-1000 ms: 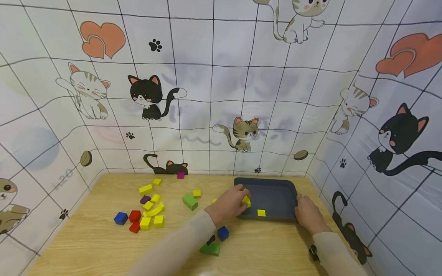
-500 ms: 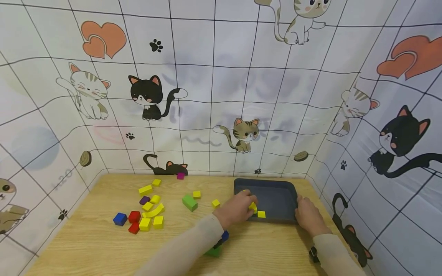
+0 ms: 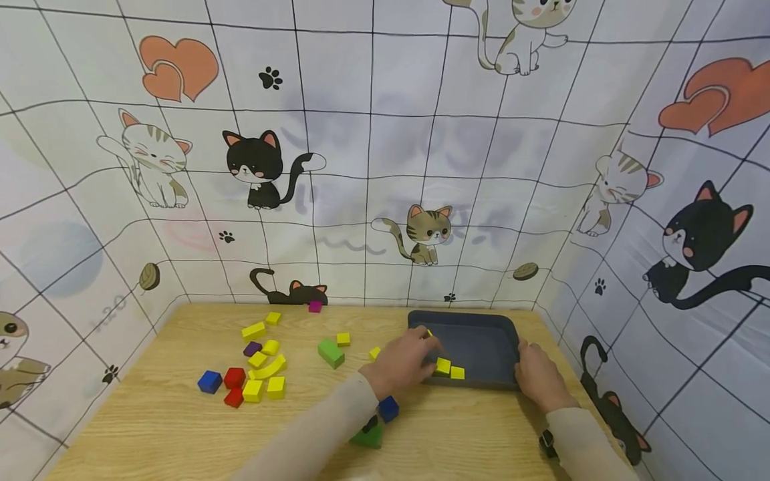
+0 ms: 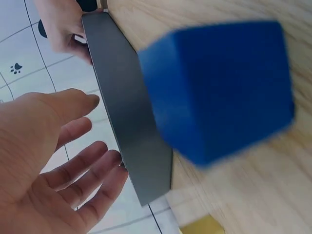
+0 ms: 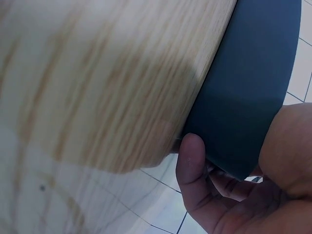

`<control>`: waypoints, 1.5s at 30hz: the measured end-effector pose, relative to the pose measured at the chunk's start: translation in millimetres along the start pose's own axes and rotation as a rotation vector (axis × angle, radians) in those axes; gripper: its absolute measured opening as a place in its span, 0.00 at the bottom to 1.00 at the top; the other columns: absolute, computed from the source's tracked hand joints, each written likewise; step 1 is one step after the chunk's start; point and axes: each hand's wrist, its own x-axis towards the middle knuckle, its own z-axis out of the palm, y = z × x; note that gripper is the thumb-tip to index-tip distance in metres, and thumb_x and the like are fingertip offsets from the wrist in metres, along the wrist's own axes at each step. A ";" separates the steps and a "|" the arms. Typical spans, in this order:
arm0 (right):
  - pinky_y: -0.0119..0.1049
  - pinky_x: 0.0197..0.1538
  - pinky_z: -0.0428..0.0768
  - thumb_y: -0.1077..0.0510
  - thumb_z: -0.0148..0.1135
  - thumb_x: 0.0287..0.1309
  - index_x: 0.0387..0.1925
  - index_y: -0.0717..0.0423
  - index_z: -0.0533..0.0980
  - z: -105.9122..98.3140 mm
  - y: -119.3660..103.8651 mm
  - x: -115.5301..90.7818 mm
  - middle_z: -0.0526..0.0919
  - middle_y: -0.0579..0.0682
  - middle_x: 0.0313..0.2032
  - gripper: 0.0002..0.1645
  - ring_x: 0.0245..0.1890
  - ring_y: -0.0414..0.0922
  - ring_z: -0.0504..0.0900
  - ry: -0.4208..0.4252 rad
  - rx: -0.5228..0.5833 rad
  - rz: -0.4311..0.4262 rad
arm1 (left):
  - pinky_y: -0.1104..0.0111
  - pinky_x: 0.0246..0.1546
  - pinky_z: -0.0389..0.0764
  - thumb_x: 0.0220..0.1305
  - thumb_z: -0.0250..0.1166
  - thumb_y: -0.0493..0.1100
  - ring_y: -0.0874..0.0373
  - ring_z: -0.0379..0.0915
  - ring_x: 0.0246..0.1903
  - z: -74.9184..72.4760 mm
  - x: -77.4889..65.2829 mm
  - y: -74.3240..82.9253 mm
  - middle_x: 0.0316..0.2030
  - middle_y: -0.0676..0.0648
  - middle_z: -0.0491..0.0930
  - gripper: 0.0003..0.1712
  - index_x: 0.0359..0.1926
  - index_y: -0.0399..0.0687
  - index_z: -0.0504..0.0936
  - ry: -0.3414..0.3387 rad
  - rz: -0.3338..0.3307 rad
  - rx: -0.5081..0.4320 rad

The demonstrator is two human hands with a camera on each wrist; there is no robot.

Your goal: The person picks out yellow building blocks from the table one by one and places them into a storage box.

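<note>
The dark grey tray (image 3: 475, 341) lies at the back right of the table. My right hand (image 3: 541, 374) grips its right rim; in the right wrist view, thumb and fingers close around the tray corner (image 5: 234, 112). My left hand (image 3: 404, 361) hovers over the tray's left edge. In the left wrist view the left hand's fingers (image 4: 92, 180) are loosely bent, with nothing between them. Two yellow blocks, one (image 3: 442, 366) beside the other (image 3: 457, 373), sit in the tray's front part. A bit of yellow (image 3: 430, 332) shows past the left fingers, mostly hidden.
A blue block (image 3: 388, 409) and a green block (image 3: 368, 435) lie near my left forearm. Another green block (image 3: 331, 353) is at mid-table. Several yellow blocks, two red blocks, one (image 3: 234, 378) pointed out, and a blue block (image 3: 210, 381) are scattered left. A patterned cloth wall surrounds the table.
My left hand moved right over the tray with a yellow block, let it go beside the other yellow block, and drew back slightly left. The right hand stays on the rim.
</note>
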 end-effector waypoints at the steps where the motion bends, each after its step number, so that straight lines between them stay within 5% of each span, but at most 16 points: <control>1: 0.56 0.35 0.81 0.69 0.63 0.60 0.62 0.81 0.63 -0.5 0.0 0.5 0.74 0.72 0.41 0.32 0.37 0.65 0.79 0.001 0.001 -0.001 | 0.77 0.36 0.76 0.66 0.69 0.51 0.65 0.71 0.41 -2.3 -1.9 -2.2 0.50 0.54 0.71 0.22 0.60 0.59 0.79 -0.002 -0.015 0.001; 9: 0.56 0.35 0.81 0.69 0.62 0.60 0.62 0.81 0.63 -2.4 -0.8 2.4 0.74 0.73 0.41 0.32 0.37 0.66 0.79 -0.004 -0.002 0.006 | 0.56 0.56 0.75 0.62 0.70 0.61 0.54 0.68 0.57 -18.1 -18.5 -23.6 0.63 0.50 0.68 0.37 0.69 0.60 0.71 -0.031 -0.105 -0.005; 15: 0.56 0.35 0.80 0.69 0.63 0.60 0.63 0.81 0.62 -3.3 -2.3 3.4 0.74 0.73 0.43 0.34 0.38 0.65 0.79 -0.011 -0.004 0.014 | 0.47 0.55 0.74 0.58 0.72 0.64 0.46 0.66 0.61 -22.3 -32.8 -46.3 0.67 0.44 0.65 0.41 0.70 0.60 0.71 -0.002 -0.110 0.039; 21: 0.54 0.34 0.81 0.69 0.63 0.60 0.63 0.81 0.62 -4.0 -3.0 4.6 0.74 0.72 0.43 0.34 0.37 0.64 0.79 -0.013 -0.005 0.013 | 0.51 0.57 0.75 0.55 0.75 0.60 0.45 0.65 0.63 -23.1 -46.9 -64.0 0.69 0.44 0.63 0.44 0.71 0.60 0.70 -0.047 -0.154 -0.003; 30: 0.55 0.35 0.80 0.69 0.62 0.61 0.64 0.81 0.62 -5.1 -4.3 3.9 0.73 0.74 0.44 0.34 0.38 0.65 0.79 -0.014 0.006 0.013 | 0.61 0.52 0.79 0.58 0.76 0.50 0.48 0.68 0.58 -20.7 -57.5 -73.8 0.63 0.46 0.69 0.32 0.63 0.57 0.79 -0.129 -0.195 -0.074; 45: 0.53 0.34 0.81 0.69 0.63 0.61 0.64 0.81 0.62 -2.8 -5.0 -0.4 0.74 0.73 0.44 0.34 0.37 0.64 0.80 -0.010 0.017 0.011 | 0.71 0.45 0.79 0.59 0.74 0.37 0.60 0.73 0.41 -19.5 -61.3 -77.5 0.46 0.49 0.77 0.17 0.51 0.47 0.85 -0.065 -0.159 -0.145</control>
